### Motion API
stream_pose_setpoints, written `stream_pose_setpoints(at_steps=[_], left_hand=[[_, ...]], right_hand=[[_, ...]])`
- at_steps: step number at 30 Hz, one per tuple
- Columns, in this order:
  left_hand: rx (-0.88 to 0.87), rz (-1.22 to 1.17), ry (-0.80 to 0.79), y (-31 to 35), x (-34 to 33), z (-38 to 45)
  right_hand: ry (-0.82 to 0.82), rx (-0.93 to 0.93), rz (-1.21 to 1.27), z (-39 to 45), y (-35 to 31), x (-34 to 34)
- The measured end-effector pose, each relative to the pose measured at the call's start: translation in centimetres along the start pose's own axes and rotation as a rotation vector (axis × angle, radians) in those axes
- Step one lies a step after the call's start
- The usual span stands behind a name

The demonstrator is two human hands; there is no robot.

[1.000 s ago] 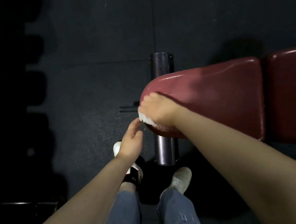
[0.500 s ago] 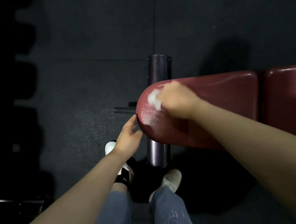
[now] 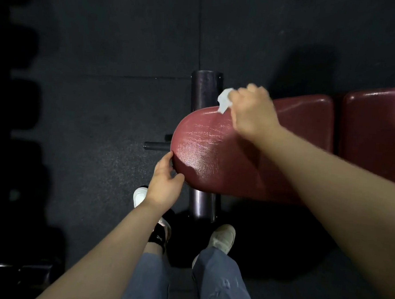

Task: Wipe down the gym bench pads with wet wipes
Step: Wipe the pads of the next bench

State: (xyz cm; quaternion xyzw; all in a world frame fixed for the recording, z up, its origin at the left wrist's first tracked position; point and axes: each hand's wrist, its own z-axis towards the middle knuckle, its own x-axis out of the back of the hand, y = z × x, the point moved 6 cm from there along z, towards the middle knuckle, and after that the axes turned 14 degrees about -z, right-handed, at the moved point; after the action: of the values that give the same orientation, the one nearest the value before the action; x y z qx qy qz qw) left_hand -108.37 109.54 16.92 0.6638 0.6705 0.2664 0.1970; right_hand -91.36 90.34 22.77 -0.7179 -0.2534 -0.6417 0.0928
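Now, nearest to us, our left hand rests with loosely spread fingers against the rounded end of the red seat pad, thumb and fingertips touching its edge as if to steady it. That hand has barely moved over the last second. Further out, our right hand pinches a crumpled wet wipe in curled fingers. A second ago it was pressing the wipe on the near edge of the pad; it has since swept across the top and now sits at the far edge, the wipe touching or just above the rim. A wet sheen shows on the pad surface between the two hands, so we judge this end largely covered by that stroke. Beyond, the adjoining back pad lies to the right, and we judge it the part remaining. Under the pad stands the dark frame post on the black floor.
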Motion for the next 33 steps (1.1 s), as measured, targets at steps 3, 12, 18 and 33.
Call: stream_pose_setpoints(at_steps=[3, 12, 18, 33], left_hand=[[-0.046, 0.055, 0.008, 0.8, 0.0, -0.1], [-0.203, 0.381, 0.001, 2.5, -1.2, 0.2], [-0.249, 0.477, -0.020, 3.4, -2.1, -0.6], [-0.342, 0.636, -0.073, 4.3, -5.1, -1.4]], right_hand=[[-0.080, 0.423, 0.026, -7.3, -5.4, -0.2], [0.057, 0.416, 0.032, -2.9, -1.2, 0.0], [-0.066, 0.435, 0.059, -11.5, -4.8, -0.1], [-0.016, 0.168, 0.140, -15.0, -1.6, 0.1]])
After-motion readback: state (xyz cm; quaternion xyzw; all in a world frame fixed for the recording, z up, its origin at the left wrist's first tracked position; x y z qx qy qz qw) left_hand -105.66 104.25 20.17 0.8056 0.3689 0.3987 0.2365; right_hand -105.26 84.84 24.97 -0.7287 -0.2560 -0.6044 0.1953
